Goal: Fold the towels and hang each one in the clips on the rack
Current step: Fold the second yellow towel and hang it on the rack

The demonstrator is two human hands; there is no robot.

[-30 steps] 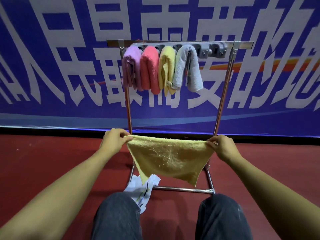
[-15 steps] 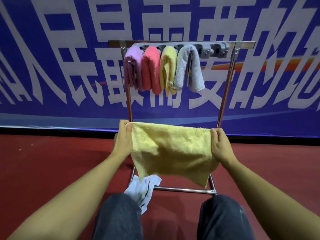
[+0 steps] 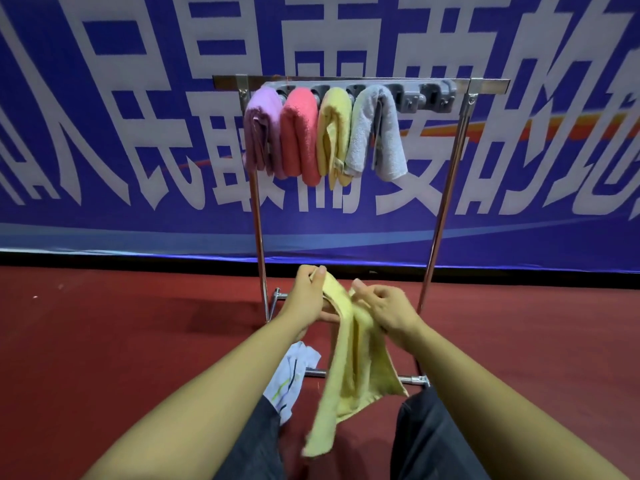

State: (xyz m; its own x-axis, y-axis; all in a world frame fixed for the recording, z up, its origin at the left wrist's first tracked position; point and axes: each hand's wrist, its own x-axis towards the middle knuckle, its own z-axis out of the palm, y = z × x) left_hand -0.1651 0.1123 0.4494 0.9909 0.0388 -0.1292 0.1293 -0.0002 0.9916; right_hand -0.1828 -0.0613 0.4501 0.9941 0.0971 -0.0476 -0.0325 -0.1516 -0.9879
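A yellow towel (image 3: 353, 375) hangs folded lengthwise between my hands, low in front of the rack. My left hand (image 3: 308, 299) grips its top edge from the left. My right hand (image 3: 388, 311) pinches the fold from the right, close to the left hand. The metal rack (image 3: 446, 188) stands ahead with a grey clip bar (image 3: 426, 97) along its top. A purple towel (image 3: 263, 129), a pink towel (image 3: 299, 133), a yellow towel (image 3: 334, 133) and a grey towel (image 3: 377, 129) hang from the clips on the left. Two clips at the right hold nothing.
A white cloth with dark and green lines (image 3: 291, 379) lies on the red floor by my left knee, against the rack's base bar (image 3: 412, 379). A blue banner with large white characters (image 3: 104, 133) fills the wall behind. My knees (image 3: 436, 438) are at the bottom.
The yellow towel was held spread wide between my hands; my hands have come together and the towel now hangs doubled in a long narrow fold.
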